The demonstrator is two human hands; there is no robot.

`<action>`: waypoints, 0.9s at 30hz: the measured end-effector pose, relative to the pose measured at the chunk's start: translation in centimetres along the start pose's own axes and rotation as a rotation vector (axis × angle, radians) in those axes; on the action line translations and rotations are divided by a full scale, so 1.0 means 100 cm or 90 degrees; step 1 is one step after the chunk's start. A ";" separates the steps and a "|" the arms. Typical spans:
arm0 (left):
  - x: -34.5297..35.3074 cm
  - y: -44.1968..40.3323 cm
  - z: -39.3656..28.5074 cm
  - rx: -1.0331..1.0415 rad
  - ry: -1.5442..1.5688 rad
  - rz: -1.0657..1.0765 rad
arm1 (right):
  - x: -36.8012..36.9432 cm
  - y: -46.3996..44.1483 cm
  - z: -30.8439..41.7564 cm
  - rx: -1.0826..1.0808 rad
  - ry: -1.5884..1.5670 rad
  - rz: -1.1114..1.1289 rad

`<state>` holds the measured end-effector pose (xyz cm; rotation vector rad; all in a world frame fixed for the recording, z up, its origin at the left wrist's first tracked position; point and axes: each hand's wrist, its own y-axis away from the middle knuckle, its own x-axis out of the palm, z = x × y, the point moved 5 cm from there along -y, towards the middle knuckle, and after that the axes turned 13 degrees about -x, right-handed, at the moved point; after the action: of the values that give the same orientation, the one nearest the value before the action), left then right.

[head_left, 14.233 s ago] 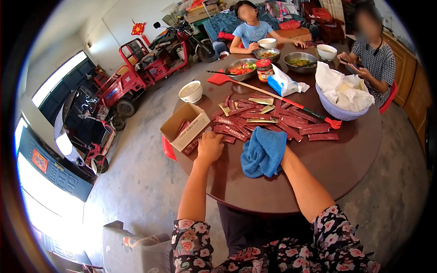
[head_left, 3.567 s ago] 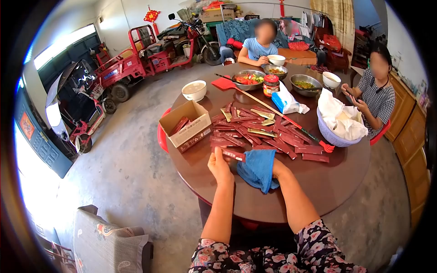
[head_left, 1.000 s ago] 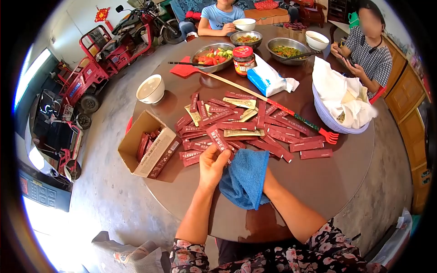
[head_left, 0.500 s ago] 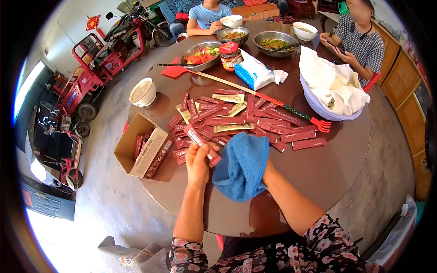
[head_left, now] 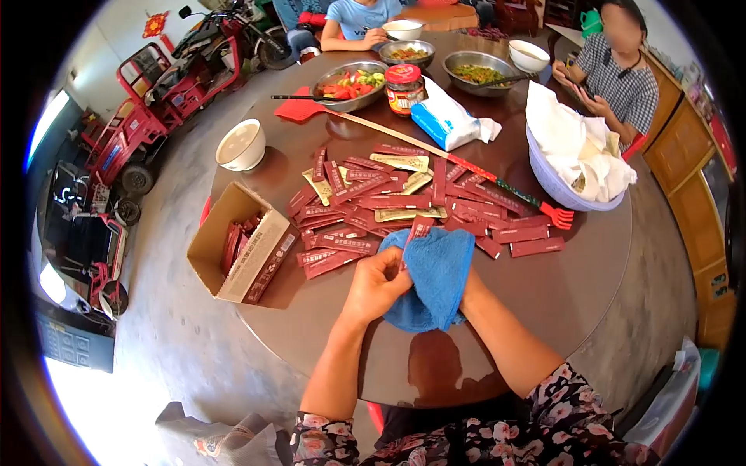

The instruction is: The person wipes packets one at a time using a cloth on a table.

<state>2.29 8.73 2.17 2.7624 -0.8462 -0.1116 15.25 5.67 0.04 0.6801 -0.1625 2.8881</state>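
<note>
My left hand (head_left: 378, 286) is closed on a dark red stick sachet (head_left: 420, 227), whose top end stands up past the cloth. A blue towel cloth (head_left: 437, 278) drapes over my right hand (head_left: 469, 292) and lies against the sachet. That hand's fingers are hidden under the cloth, which is bunched round the sachet. Beyond both hands spreads a loose pile of red sachets (head_left: 365, 189), with several gold sachets (head_left: 410, 213) among them. To the left, an open cardboard box (head_left: 264, 256) holds more red sachets.
A back scratcher (head_left: 466, 165) lies across the pile's far side. Behind it stand a red-lidded jar (head_left: 404, 91), a tissue pack (head_left: 451, 120) and metal bowls of food (head_left: 350, 105). A white bowl (head_left: 241, 146) is left, a purple basket (head_left: 567, 175) right. Two people sit across the table.
My left hand has moved right, bringing the sachet against the blue cloth, which now folds over its lower part. The view has shifted slightly.
</note>
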 end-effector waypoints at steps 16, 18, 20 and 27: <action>0.000 0.008 -0.015 0.052 -0.224 -0.043 | 0.046 -0.002 0.066 -0.167 0.143 0.068; 0.001 0.013 -0.018 0.071 -0.251 -0.048 | 0.044 -0.004 0.073 -0.167 0.539 0.169; 0.001 0.017 -0.021 0.023 -0.197 -0.029 | 0.055 0.003 0.085 -0.209 0.628 0.193; 0.002 0.021 -0.017 0.062 -0.175 -0.046 | 0.001 -0.012 0.022 -0.090 0.102 0.133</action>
<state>1.57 7.33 4.31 2.9123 -0.8356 -0.4860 16.38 6.57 2.09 0.4291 -0.4365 3.0747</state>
